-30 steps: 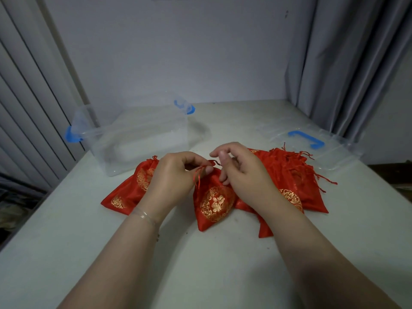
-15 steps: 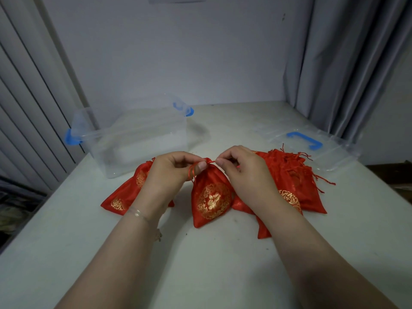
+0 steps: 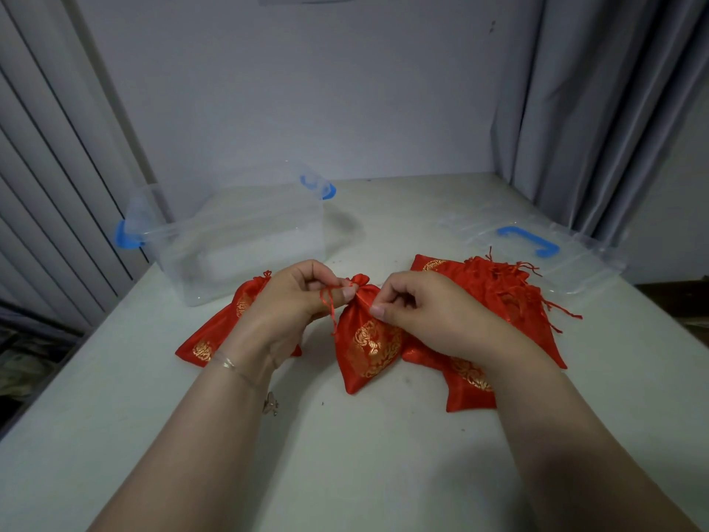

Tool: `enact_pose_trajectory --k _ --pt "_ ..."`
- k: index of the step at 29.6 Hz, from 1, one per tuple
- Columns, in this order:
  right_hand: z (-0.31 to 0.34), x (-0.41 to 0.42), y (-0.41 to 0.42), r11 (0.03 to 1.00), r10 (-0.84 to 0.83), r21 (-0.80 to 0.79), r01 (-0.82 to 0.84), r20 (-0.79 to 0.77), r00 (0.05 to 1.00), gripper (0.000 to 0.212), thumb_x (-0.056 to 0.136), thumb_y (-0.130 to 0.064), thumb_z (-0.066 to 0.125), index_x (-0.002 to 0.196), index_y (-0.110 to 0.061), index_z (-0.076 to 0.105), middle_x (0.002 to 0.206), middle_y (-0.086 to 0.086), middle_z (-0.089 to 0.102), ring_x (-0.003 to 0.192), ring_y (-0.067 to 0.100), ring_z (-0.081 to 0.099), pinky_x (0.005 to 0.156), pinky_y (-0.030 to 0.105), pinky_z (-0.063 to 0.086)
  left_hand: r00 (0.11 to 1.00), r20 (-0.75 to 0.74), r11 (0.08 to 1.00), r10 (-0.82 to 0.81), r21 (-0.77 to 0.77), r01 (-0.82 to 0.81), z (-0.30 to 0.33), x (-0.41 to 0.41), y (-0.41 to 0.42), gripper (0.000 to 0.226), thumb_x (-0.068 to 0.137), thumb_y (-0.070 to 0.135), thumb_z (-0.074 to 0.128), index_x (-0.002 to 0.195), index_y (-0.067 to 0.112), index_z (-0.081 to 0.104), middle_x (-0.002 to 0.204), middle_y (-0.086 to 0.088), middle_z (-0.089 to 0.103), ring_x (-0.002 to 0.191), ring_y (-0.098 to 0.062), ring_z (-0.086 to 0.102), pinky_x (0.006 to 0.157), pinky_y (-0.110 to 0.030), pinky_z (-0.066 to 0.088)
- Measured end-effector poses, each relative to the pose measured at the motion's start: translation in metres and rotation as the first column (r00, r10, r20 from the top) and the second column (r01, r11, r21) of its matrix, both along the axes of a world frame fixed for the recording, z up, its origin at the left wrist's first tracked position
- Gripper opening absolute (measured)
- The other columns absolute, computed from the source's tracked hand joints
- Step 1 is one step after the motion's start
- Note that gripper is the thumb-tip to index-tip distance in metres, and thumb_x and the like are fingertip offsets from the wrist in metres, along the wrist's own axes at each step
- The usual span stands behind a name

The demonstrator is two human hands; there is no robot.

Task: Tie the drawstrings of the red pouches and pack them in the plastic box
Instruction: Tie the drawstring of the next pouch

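Red satin pouch (image 3: 364, 339) cinched at its neck, mid-surface (image 3: 345, 455).
Head view: left hand (image 3: 295, 297) pinches the drawstring (image 3: 329, 305), right hand (image 3: 418, 305) pinches the neck; since 1 second ago the mouth has gathered tight, knot pending, plastic box (image 3: 238, 240) unfilled.

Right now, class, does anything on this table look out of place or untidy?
Little stands out. The pile of red pouches at the right lies askew, drawstrings loose and splayed. The box lid lies apart from the open plastic box.
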State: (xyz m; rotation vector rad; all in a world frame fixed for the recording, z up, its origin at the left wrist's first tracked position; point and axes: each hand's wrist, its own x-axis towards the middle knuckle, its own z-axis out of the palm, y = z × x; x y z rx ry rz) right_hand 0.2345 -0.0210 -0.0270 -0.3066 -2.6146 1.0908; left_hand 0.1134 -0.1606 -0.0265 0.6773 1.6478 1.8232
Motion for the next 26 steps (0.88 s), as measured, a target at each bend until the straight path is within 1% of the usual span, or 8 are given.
enact_pose_trajectory --k 4,8,10,12,16,19,22,26 --pt "0.005 0.006 0.003 0.997 0.078 -0.014 -0.076 0.126 0.989 0.011 0.086 -0.023 0.068 0.075 -0.022 0.067 0.063 -0.011 0.059 0.055 -0.004 0.049 0.058 0.016 0.041 0.998 -0.042 0.998 -0.047 -0.052 0.045 -0.004 -0.002 0.000 0.029 0.078 -0.016 0.063 0.071 0.009 0.050 0.075 -0.010 0.069 0.070 -0.013 0.069 0.061 -0.016 0.051" --pt "0.007 0.010 0.005 0.997 0.071 -0.026 -0.067 0.231 0.970 0.024 0.087 -0.035 0.065 0.070 -0.017 0.065 0.061 -0.005 0.061 0.054 0.004 0.053 0.057 0.022 0.045 0.961 -0.268 0.993 -0.063 -0.116 0.033 -0.006 0.001 0.000 0.024 0.077 -0.010 0.068 0.072 0.007 0.052 0.080 -0.010 0.069 0.078 -0.018 0.066 0.073 -0.023 0.057" --pt "0.003 0.006 0.008 0.994 -0.094 0.057 0.092 0.042 0.995 0.031 0.087 -0.042 0.061 0.068 -0.019 0.063 0.065 -0.008 0.060 0.059 0.006 0.053 0.062 0.027 0.044 0.926 -0.375 0.992 -0.051 -0.123 0.005 -0.005 0.004 0.001 0.023 0.078 -0.008 0.069 0.073 0.008 0.053 0.081 -0.009 0.068 0.078 -0.019 0.064 0.075 -0.025 0.056" --pt "0.002 0.001 0.007 0.980 -0.198 -0.002 0.201 -0.206 0.958 0.014 0.091 -0.032 0.058 0.083 -0.025 0.068 0.083 -0.011 0.065 0.075 0.006 0.057 0.072 0.026 0.046 0.899 -0.435 0.996 -0.040 -0.091 0.000 -0.005 0.006 0.002 0.024 0.078 -0.006 0.070 0.074 0.010 0.053 0.080 -0.007 0.067 0.077 -0.017 0.063 0.075 -0.026 0.055" --pt "-0.001 -0.005 -0.003 0.983 -0.146 -0.152 0.107 -0.278 0.949 0.018 0.089 -0.014 0.060 0.095 -0.027 0.070 0.091 -0.012 0.070 0.087 0.009 0.063 0.083 0.029 0.050 0.837 -0.546 0.999 -0.030 -0.048 0.005 -0.007 0.013 0.006 0.026 0.079 -0.001 0.072 0.073 0.015 0.053 0.081 -0.005 0.069 0.080 -0.015 0.066 0.077 -0.030 0.055" --pt "-0.004 -0.007 -0.004 0.979 -0.178 -0.141 0.144 -0.272 0.946 0.013 0.086 -0.016 0.064 0.091 -0.025 0.072 0.085 -0.010 0.071 0.083 0.010 0.064 0.079 0.028 0.051 0.709 -0.705 0.998 0.023 -0.025 -0.057 -0.010 0.016 0.007 0.027 0.079 0.002 0.073 0.072 0.019 0.053 0.081 0.005 0.069 0.082 -0.008 0.066 0.080 -0.024 0.052" --pt "-0.004 -0.008 -0.002 0.975 -0.164 -0.191 0.116 -0.254 0.953 0.013 0.087 -0.011 0.063 0.091 -0.018 0.074 0.082 -0.011 0.071 0.079 -0.001 0.064 0.073 0.016 0.048 0.564 -0.821 0.995 0.082 0.031 -0.099 -0.014 0.016 0.007 0.031 0.079 -0.003 0.069 0.074 0.022 0.051 0.080 0.008 0.067 0.081 -0.009 0.064 0.076 -0.025 0.052" --pt "-0.002 -0.007 -0.001 0.959 -0.136 -0.271 0.081 -0.192 0.972 0.017 0.089 -0.004 0.060 0.096 -0.014 0.071 0.050 -0.027 0.057 0.053 -0.011 0.054 0.055 0.004 0.038 0.356 -0.924 0.986 0.143 0.101 -0.135 -0.022 0.015 0.010 0.019 0.082 0.005 0.065 0.091 0.022 0.062 0.088 0.012 0.062 0.074 -0.008 0.059 0.067 -0.032 0.051"
